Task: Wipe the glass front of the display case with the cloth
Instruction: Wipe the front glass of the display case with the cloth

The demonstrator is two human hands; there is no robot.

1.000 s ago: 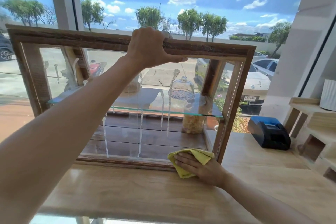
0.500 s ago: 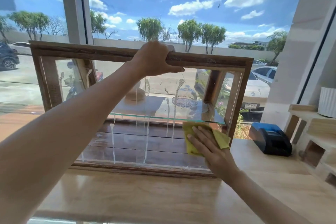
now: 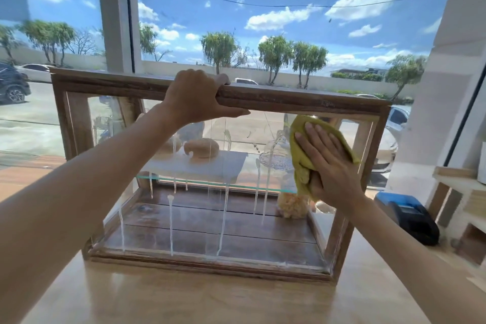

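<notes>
A wooden display case (image 3: 302, 102) with a glass front (image 3: 210, 218) stands on a light wooden counter (image 3: 184, 297). White streaks of cleaner run down the glass. My left hand (image 3: 197, 97) grips the case's top rail near its middle. My right hand (image 3: 326, 163) lies flat against the upper right part of the glass, pressing a yellow-green cloth (image 3: 299, 150) onto it. Behind the glass I see a glass shelf with bread (image 3: 201, 147) and a glass dome, and a jar below it.
A black and blue card machine (image 3: 407, 216) sits on the counter right of the case. Wooden shelving (image 3: 462, 192) stands at the far right. Behind the case is a big window with a white post (image 3: 115, 13); cars and trees are outside.
My right hand has slid the cloth up the right side of the glass, from the bottom rail to just under the top rail. My left hand kept its grip on the top.
</notes>
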